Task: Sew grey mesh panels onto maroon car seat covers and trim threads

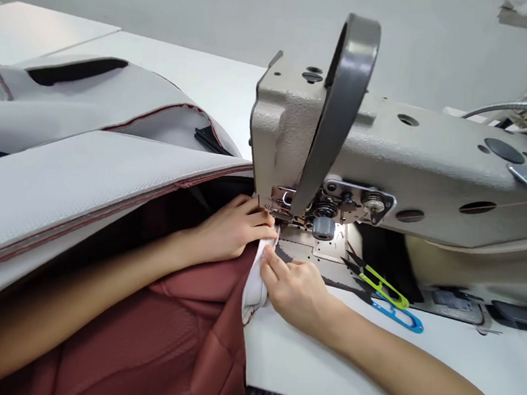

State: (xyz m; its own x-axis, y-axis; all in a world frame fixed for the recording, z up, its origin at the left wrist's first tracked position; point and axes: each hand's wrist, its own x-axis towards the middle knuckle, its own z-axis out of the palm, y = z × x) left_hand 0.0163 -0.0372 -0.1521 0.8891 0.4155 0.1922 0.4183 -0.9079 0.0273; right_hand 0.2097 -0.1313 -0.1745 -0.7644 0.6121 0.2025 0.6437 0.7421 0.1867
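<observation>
A dark red seat cover (152,329) with a white edge strip (257,277) lies at the left of the sewing machine (294,120). My left hand (237,229) presses on the cover close to the needle area, fingers stretched toward the strip; the needle itself is hidden. With its thumb and fingertips pinched, my right hand (299,288) grips the white strip just in front of the machine's metal bed (295,250). The light grey backing panel (82,186) of the cover arches over my left forearm.
Yellow-green thread snips (385,285) and blue thread snips (399,313) lie right of the machine bed. The white table (321,371) extends beneath everything. A grey lever-like bar (342,106) rises in front of the machine head. More grey cover fabric (152,97) spreads over the back left.
</observation>
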